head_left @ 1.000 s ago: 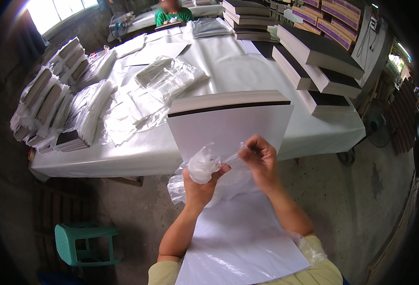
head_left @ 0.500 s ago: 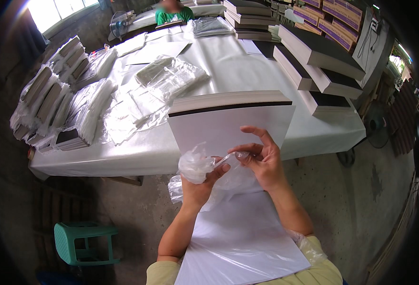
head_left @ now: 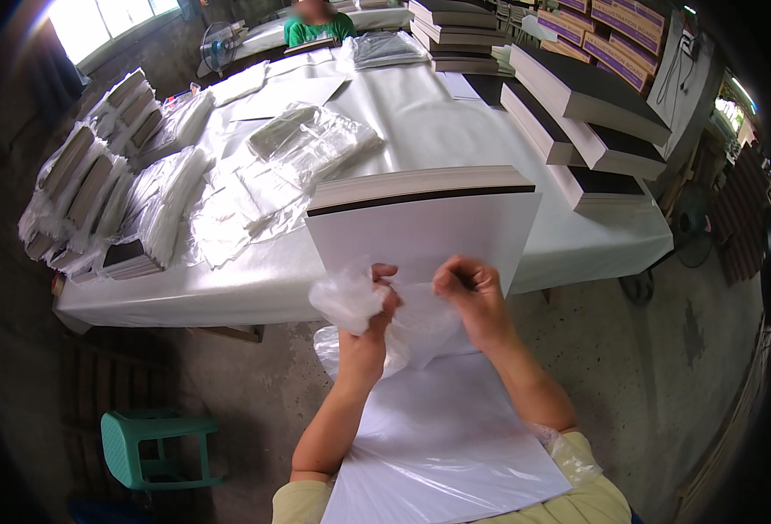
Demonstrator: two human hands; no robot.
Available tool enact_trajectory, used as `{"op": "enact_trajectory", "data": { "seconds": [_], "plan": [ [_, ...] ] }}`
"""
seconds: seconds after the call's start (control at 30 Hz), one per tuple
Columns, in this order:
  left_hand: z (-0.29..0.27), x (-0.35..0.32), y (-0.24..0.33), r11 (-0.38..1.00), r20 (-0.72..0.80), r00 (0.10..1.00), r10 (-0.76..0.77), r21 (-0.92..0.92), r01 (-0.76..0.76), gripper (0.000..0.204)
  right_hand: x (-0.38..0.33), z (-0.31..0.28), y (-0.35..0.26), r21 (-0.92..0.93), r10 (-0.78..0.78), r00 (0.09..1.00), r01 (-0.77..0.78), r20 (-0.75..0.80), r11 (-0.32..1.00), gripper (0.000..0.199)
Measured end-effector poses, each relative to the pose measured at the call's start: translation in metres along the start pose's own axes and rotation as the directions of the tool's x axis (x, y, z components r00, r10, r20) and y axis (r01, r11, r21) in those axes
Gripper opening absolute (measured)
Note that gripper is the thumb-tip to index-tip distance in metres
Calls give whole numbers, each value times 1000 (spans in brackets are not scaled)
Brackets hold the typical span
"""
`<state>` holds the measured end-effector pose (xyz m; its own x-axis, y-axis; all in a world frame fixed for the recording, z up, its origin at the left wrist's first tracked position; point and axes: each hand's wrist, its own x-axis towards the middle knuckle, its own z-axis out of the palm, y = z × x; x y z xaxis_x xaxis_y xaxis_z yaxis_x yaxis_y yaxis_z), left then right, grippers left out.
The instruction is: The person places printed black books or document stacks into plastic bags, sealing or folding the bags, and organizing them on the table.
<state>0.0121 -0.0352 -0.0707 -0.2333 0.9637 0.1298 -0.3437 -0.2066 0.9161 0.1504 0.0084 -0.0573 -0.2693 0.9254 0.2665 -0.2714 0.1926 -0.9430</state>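
Observation:
In front of me a thick stack of boards lies tilted at the table's near edge, a white sheet facing me and a black layer near its top edge. My left hand grips a crumpled clear plastic bag, bunched up on its left side. A little to the right, my right hand is closed, fingertips pinched at the thin film that spreads between both hands; the exact grip is blurred. Below them, a white board under clear plastic film rests on my lap, reaching up to the loose film.
Plastic-wrapped bundles are piled at the table's left. Flat plastic bags lie mid-table. Thick black-and-white board stacks stand at the right. A person in green sits across the table. A green stool stands on the floor, lower left.
My left hand has turned upward with the bunched bag, which shifted slightly left. My right hand's raised fingers have curled closed, and it has moved slightly down.

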Motion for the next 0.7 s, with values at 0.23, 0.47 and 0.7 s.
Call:
{"op": "enact_trajectory", "data": {
  "seconds": [0.23, 0.47, 0.7],
  "plan": [
    [-31, -7, 12, 899, 700, 656, -284, -43, 436, 43, 8, -16, -28, 576, 507, 839, -317, -200, 753, 17],
    [-101, 4, 14, 984, 869, 491, 65, 27, -178, 42, -1, -109, -49, 607, 116, 991, -52, -67, 793, 26],
    [-97, 14, 41, 667, 257, 957, 132, -738, 106, 38, -31, -64, -4, 391, 48, 777, -368, 627, 844, 61]
  ]
}}
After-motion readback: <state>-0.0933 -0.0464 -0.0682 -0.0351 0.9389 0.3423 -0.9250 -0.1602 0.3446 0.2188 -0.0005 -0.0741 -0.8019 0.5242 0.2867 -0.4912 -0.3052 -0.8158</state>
